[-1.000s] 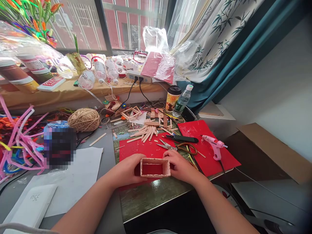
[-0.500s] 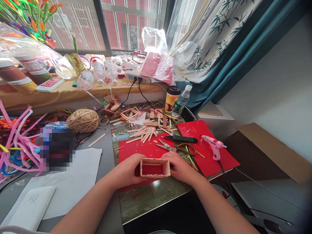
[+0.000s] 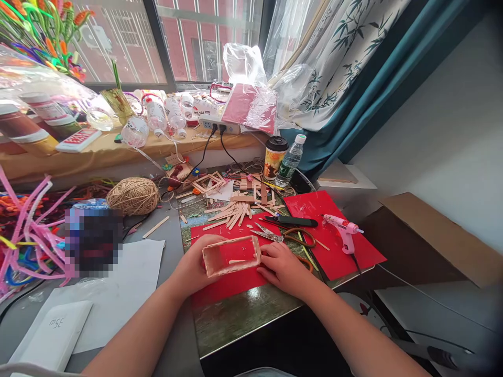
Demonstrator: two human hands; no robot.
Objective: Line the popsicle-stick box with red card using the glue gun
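Note:
A small rectangular box frame of wooden craft sticks (image 3: 214, 259) is held tilted above the red sheet (image 3: 231, 289). My left hand (image 3: 192, 268) closes around its left end, with some fingers hidden behind it. At the right end, the curled fingers of my right hand (image 3: 283, 269) grip the edge. Red shows through the open middle of the box, with a thin pale stick across it. Just beyond the box lie scissors (image 3: 302, 239) with opened blades and a dark-handled cutter (image 3: 294, 222).
Loose craft sticks (image 3: 234, 213) lie behind the box. A pink glue gun (image 3: 346, 233) rests on another red sheet at right. A water bottle (image 3: 290, 162) and lidded cup (image 3: 274, 159) stand at the back. Left are a twine ball (image 3: 132, 196) and white paper (image 3: 129, 293).
The box has shifted left and tilted, its right end now higher, both hands moving with it. The right hand's fingers now sit lower at its right end. The view has shifted slightly.

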